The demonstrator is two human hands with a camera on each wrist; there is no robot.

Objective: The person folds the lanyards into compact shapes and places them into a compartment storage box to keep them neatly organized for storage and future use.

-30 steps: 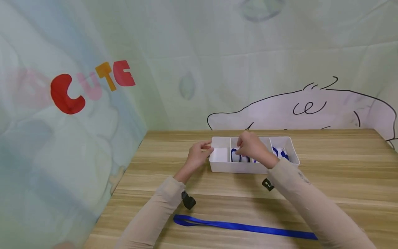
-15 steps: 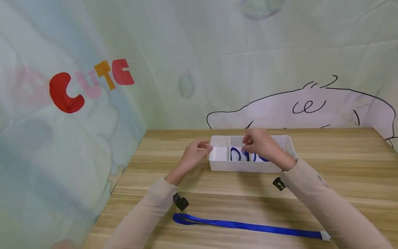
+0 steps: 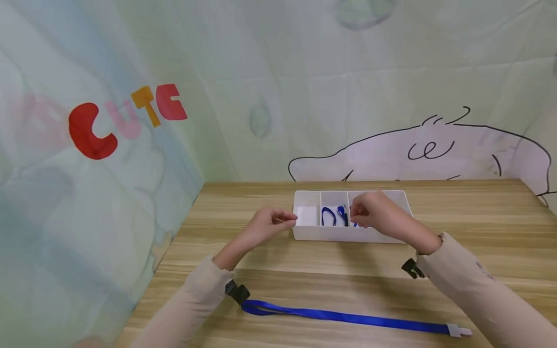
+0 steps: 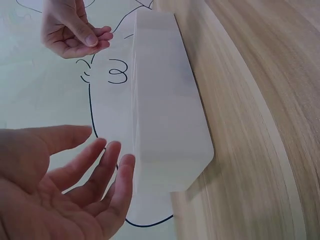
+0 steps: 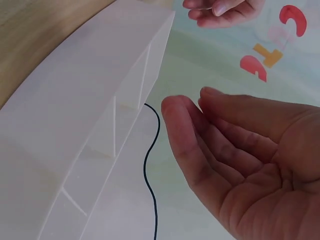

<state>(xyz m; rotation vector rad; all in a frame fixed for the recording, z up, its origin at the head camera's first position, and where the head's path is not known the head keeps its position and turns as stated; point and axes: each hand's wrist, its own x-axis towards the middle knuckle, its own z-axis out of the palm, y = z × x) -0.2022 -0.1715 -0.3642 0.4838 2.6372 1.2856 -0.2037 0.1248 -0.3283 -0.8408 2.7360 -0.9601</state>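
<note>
A white divided box (image 3: 330, 234) stands lengthwise near the back of the table. My left hand (image 3: 263, 227) is at its left end, fingertips close to the wall; in the left wrist view its fingers are loosely bent with nothing between them. Over the box's right half hovers my right hand (image 3: 385, 217), hiding part of the compartments. The right wrist view shows that hand relaxed, thumb near the forefinger, holding nothing. One compartment contains a blue loop (image 3: 329, 216) and a small bunched blue strap (image 3: 342, 214); a bit of blue shows beneath the right hand.
Across the front of the wooden table (image 3: 304, 280) lies a long blue lanyard (image 3: 348, 316) with a pale clip (image 3: 457, 331) at its right end. A printed cloth backdrop (image 3: 243, 96) rises behind and to the left.
My right hand has moved rightward along the box, uncovering the blue loop and bunched strap. My left hand has shifted slightly down and left at the box's end. The lanyard's clip has come into view.
</note>
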